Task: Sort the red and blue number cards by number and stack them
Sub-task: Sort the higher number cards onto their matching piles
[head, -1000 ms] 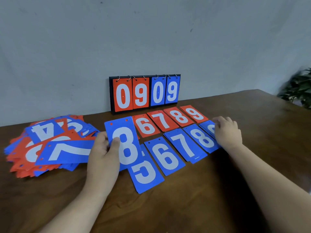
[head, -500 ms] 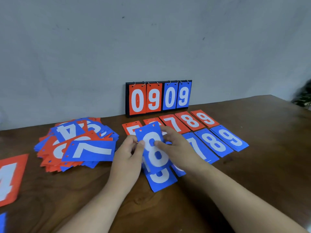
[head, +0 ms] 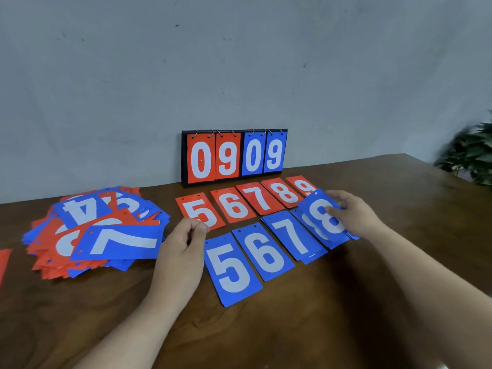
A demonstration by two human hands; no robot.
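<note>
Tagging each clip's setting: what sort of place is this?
Likely an indoor room, home or office: a wooden table against a plain grey wall, a plant at the right edge.
</note>
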